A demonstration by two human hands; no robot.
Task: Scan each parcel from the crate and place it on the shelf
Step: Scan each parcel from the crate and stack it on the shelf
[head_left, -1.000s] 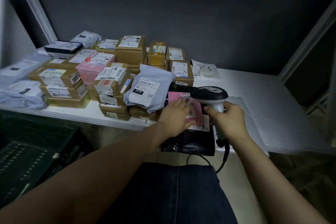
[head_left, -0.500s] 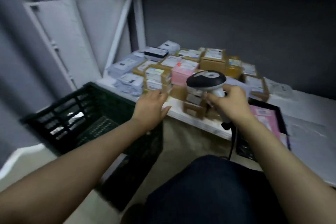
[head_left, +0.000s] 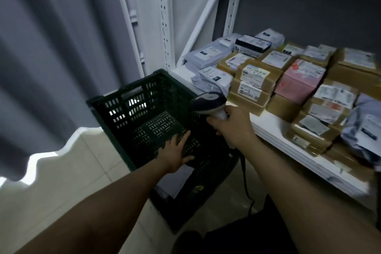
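A dark green slotted crate (head_left: 123, 107) stands on the floor left of the white shelf (head_left: 274, 130). My left hand (head_left: 175, 152) reaches down inside the crate with its fingers spread, holding nothing; I see no parcel in the crate's visible floor. My right hand (head_left: 233, 126) grips the handle of a grey and black barcode scanner (head_left: 208, 103) above the crate's right rim, its cable hanging down. Several parcels are stacked on the shelf: brown boxes (head_left: 255, 80), a pink box (head_left: 299, 80) and grey mailer bags (head_left: 208, 55).
White shelf uprights and a diagonal brace (head_left: 165, 27) rise behind the crate. A grey curtain (head_left: 51, 57) hangs at the left over a pale tiled floor (head_left: 68, 171). My dark-clothed knee (head_left: 237, 237) is at the bottom.
The view has swung left from the shelf to the crate. My left hand left the pink parcel on the shelf and went down into the crate; my right hand followed with the scanner.
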